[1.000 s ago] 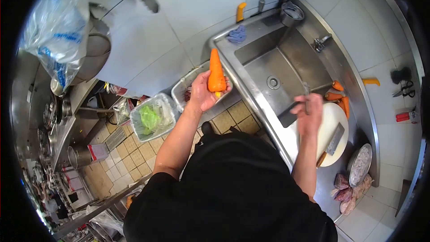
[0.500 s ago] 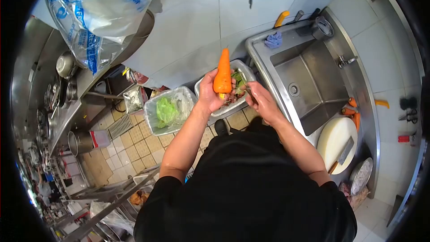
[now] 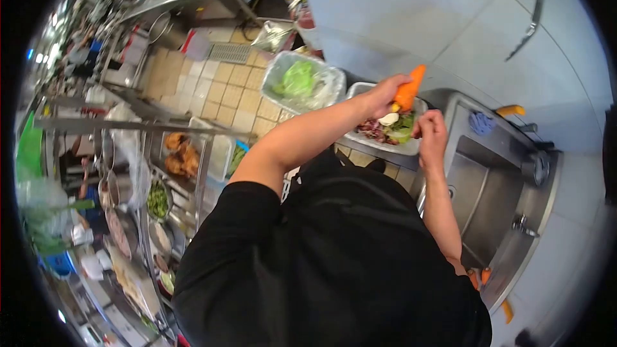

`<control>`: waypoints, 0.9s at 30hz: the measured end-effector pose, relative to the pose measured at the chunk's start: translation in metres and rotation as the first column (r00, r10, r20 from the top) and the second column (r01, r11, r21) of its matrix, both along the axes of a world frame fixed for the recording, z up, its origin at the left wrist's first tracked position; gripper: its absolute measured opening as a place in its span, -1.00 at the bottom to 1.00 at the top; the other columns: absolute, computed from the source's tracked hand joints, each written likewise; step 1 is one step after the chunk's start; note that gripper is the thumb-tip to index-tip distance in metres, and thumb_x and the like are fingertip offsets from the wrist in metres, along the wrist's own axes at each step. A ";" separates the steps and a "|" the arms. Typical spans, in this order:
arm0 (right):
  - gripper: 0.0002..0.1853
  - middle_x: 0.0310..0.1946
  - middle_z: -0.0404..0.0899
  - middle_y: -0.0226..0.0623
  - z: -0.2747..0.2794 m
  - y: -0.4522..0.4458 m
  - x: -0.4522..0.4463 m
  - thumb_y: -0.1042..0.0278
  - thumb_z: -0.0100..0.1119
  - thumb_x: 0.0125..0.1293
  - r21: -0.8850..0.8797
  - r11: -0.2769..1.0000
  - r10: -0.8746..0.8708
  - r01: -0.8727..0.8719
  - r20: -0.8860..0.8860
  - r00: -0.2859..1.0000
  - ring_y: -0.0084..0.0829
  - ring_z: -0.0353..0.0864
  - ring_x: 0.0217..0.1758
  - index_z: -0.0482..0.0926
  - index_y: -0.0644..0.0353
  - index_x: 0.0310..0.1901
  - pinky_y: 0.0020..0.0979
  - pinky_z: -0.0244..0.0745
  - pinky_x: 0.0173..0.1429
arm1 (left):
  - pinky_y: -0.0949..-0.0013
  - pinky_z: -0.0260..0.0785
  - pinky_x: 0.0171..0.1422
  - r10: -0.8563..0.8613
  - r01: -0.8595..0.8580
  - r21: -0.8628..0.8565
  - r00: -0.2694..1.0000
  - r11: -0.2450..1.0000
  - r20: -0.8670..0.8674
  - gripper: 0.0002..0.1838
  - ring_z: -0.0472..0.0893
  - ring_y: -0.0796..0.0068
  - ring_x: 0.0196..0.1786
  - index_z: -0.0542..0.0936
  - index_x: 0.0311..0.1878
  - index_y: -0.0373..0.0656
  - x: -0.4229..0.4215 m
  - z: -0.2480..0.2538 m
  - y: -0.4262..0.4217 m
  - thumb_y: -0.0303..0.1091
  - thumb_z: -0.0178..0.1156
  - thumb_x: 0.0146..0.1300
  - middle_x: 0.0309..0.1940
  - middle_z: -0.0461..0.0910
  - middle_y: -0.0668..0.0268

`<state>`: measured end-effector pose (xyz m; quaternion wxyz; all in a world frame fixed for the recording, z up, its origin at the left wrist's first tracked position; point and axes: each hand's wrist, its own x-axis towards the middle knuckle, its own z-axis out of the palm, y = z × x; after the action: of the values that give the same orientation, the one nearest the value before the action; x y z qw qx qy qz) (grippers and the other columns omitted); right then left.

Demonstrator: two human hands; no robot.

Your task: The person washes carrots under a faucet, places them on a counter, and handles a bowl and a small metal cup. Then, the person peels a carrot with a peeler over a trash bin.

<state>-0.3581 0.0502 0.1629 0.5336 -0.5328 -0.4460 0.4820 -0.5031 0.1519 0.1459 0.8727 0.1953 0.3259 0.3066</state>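
Note:
My left hand (image 3: 384,94) is closed around an orange carrot (image 3: 411,87), which points up and to the right over a scrap bin (image 3: 364,87). Dark red and green vegetable scraps (image 3: 378,130) lie in that bin, with a small pale piece among them. My right hand (image 3: 432,133) is at the bin's right side, apart from the carrot. Its fingers are curled in, and whatever they hold is hidden.
Left of the scrap bin stands a second lined bin (image 3: 273,72) holding green leaves (image 3: 298,78). A steel sink (image 3: 508,202) is on the right, with a blue cloth (image 3: 481,123) on its ledge. Racks with food trays (image 3: 209,154) stand at left.
The view has swung toward the left, showing more of the kitchen racks. My left hand has tilted the carrot to the right, and my right hand has curled further closed.

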 end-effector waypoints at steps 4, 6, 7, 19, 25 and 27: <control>-0.90 -0.54 0.30 -0.54 0.013 0.011 -0.008 0.31 -0.04 0.43 0.051 0.996 0.060 -0.071 0.198 0.978 -0.73 0.23 -0.57 0.37 0.12 -0.21 -0.64 0.17 -0.50 | 0.25 0.49 -0.16 -0.033 0.076 0.102 0.926 0.992 -0.375 -0.52 0.60 0.30 -0.26 0.52 -0.06 -0.26 0.007 -0.020 0.020 0.02 0.06 0.25 -0.26 0.58 0.18; -0.85 -0.53 0.29 -0.55 0.035 0.013 -0.028 0.25 -0.04 0.45 0.111 0.977 0.144 -0.181 0.280 0.949 -0.74 0.21 -0.56 0.37 0.14 -0.14 -0.63 0.15 -0.50 | 0.24 0.49 -0.14 -0.049 0.165 0.179 0.851 0.970 -0.523 -0.50 0.61 0.30 -0.22 0.54 -0.06 -0.27 0.010 -0.038 0.035 0.03 0.10 0.21 -0.22 0.61 0.15; -0.81 -0.52 0.28 -0.55 0.049 0.015 -0.039 0.22 -0.04 0.47 0.141 0.962 0.180 -0.234 0.319 0.931 -0.75 0.20 -0.56 0.37 0.15 -0.10 -0.63 0.14 -0.50 | 0.19 0.49 -0.13 0.035 0.368 0.341 0.633 0.865 -0.773 -0.48 0.63 0.15 -0.20 0.59 -0.17 -0.31 0.006 -0.043 0.043 0.05 0.15 0.11 -0.24 0.63 0.03; -0.68 -0.67 0.48 -0.29 0.010 0.043 -0.044 0.14 0.05 0.38 -0.025 0.995 -0.076 0.094 0.398 0.914 -0.48 0.44 -0.59 0.46 0.22 -0.42 -0.37 0.33 -0.43 | 0.24 0.49 -0.18 -0.147 0.136 -0.066 0.968 0.988 -0.203 -0.63 0.58 0.32 -0.27 0.46 -0.01 -0.18 -0.040 -0.008 0.027 -0.09 -0.14 0.40 -0.27 0.55 0.23; -0.68 -0.60 0.56 -0.16 0.019 0.029 -0.056 0.05 0.12 0.29 0.049 0.991 -0.124 0.124 0.688 0.715 -0.06 0.59 -0.46 0.52 0.15 -0.39 -0.13 0.40 -0.39 | 0.11 0.47 -0.01 0.005 -0.018 -0.191 0.998 0.981 -0.066 -0.62 0.57 0.30 -0.19 0.41 -0.01 -0.19 -0.031 -0.001 0.008 -0.07 -0.17 0.42 -0.23 0.51 0.21; -0.69 -0.59 0.57 -0.16 0.029 0.025 -0.058 0.05 0.12 0.29 0.052 0.994 -0.107 0.101 0.725 0.680 -0.05 0.59 -0.46 0.53 0.15 -0.38 -0.11 0.40 -0.38 | 0.11 0.47 -0.03 0.028 -0.041 -0.167 0.996 0.985 -0.080 -0.62 0.56 0.30 -0.20 0.41 -0.01 -0.19 -0.031 0.000 0.004 -0.06 -0.18 0.43 -0.24 0.51 0.21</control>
<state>-0.4160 0.0753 0.1920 0.3419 -0.7024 -0.5919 0.1987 -0.5343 0.1562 0.1457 0.8674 0.1267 0.3874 0.2854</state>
